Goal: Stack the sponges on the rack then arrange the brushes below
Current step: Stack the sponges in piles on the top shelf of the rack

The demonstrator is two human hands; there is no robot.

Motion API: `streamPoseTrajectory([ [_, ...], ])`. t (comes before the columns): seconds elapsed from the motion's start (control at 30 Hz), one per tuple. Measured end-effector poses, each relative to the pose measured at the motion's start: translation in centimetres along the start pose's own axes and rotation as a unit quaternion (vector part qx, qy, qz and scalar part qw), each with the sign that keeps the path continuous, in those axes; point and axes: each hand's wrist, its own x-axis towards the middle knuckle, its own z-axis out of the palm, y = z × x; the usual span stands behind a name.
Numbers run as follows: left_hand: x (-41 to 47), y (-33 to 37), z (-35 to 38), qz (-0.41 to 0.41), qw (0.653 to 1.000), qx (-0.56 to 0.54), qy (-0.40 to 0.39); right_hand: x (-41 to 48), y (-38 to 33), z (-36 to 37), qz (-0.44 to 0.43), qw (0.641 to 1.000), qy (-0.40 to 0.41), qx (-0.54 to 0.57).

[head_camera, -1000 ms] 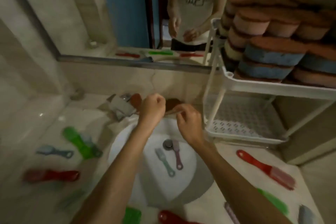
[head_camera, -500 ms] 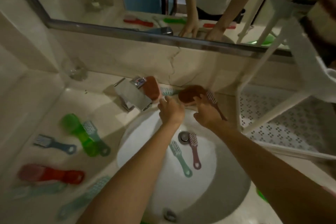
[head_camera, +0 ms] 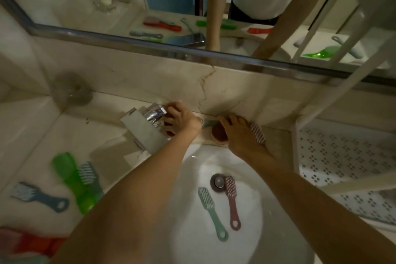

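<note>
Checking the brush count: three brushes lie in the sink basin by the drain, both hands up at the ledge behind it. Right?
No. The head view shows two in the sink basin, not three: a teal brush and a mauve brush by the drain. The left hand and right hand are at the ledge behind it.

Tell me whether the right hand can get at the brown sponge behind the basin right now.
Probably yes: the right hand lies over the brown sponge with nothing between them; the pink brush sits beside it, not across.

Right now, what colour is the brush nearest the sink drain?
The brush is mauve; head view.
</note>
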Motion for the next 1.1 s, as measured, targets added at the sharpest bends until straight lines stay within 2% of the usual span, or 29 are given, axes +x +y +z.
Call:
streamPoseTrajectory([
  [0.13, 0.5, -0.2, 0.4, 0.015, 1.000, 0.011, 0.017, 0.3, 0.0, 0.0, -0.012, 1.000, -0.004, -0.027],
  [0.57, -2.6, 1.0, -0.1, 0.073, 0.993, -0.027, 0.084, -1.0, 0.7, -0.8, 0.032, 0.999, 0.019, -0.003],
  [0.73, -4.9, 1.5, -1.7, 0.148, 0.985, -0.065, 0.064, -1.4, 0.6, -1.6, 0.052, 0.998, 0.036, -0.018],
  [0.93, -7.8, 1.2, -4.2, 0.175, 0.977, -0.095, 0.082, -2.9, -0.5, -3.2, 0.048, 0.992, 0.106, 0.040],
  [1.1, -11.2, 0.1, -6.8, 0.196, 0.965, -0.135, 0.106, -6.7, -0.7, -6.7, 0.067, 0.984, 0.124, 0.105],
])
